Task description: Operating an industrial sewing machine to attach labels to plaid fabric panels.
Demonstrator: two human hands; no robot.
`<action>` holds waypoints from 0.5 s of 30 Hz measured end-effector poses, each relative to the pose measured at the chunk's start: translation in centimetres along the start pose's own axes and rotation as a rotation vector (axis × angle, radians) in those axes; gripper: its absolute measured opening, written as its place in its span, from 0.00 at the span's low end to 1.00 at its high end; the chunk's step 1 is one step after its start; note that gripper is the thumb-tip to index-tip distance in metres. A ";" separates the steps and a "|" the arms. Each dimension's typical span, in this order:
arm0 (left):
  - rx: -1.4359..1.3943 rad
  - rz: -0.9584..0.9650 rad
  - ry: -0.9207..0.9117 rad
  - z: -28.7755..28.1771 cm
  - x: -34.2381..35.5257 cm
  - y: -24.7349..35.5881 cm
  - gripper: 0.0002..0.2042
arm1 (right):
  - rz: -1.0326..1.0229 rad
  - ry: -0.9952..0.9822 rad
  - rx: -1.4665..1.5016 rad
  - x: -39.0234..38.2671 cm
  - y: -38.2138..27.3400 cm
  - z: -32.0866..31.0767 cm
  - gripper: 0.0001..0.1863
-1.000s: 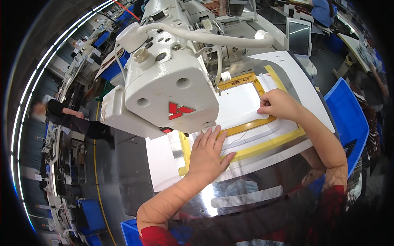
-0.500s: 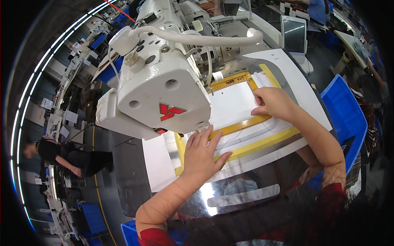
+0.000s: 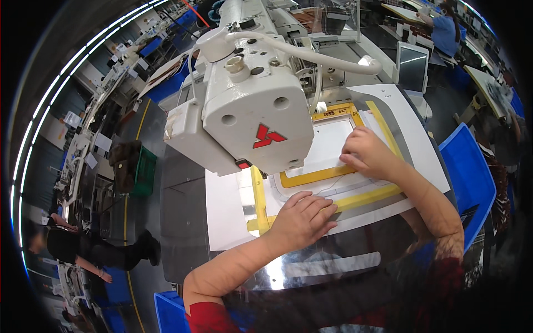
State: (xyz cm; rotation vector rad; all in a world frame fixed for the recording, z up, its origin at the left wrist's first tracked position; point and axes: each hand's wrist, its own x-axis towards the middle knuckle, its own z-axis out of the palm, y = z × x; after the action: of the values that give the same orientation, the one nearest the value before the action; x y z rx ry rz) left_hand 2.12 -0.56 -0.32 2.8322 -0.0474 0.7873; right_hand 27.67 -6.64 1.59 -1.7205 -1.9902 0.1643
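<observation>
Currently logged, all places taken from the white sewing machine head (image 3: 250, 105):

- Yellow-framed template (image 3: 333, 177): flat on the white surface (image 3: 227, 216) directly under and in front of the machine head, its near yellow bar running out to the right.
- White fabric panel (image 3: 327, 147): lies inside the template frame, partly hidden by the machine head.
- Left hand (image 3: 302, 219): in front of the machine head, open, palm down, fingers spread flat on the template's near yellow bar; pressing, not gripping.
- Right hand (image 3: 369, 155): to the right of the machine head, fingers curled down onto the edge of the fabric panel; whether it pinches the cloth or only presses it cannot be told.
- Blue bin (image 3: 469, 183): well to the right of the machine head, past the surface's edge.

Step in hand, as judged: seating and smoothing the panel within its template below the needle area. Next move likely calls for both hands holding the frame flat and square while it is aligned.
</observation>
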 end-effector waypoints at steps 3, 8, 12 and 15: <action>-0.029 0.021 -0.031 0.4 0.1 -0.2 0.14 | -0.114 -0.090 0.186 2.0 -3.4 2.8 0.10; -0.027 0.014 -0.011 0.3 -0.3 -0.6 0.12 | -0.143 -0.340 0.269 4.6 -4.7 3.8 0.16; -0.068 0.048 0.005 1.1 -0.6 -1.3 0.11 | 0.009 -0.430 0.544 4.3 -4.0 2.9 0.19; -0.074 0.089 0.097 1.3 -0.6 -1.5 0.10 | 0.231 -0.301 0.617 4.6 -4.7 3.1 0.16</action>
State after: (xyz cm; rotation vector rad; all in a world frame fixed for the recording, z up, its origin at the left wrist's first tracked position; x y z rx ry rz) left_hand 2.39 0.65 -1.99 2.7343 -0.1858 0.9209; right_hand 21.72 -2.42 2.11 -1.5557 -1.6663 1.0522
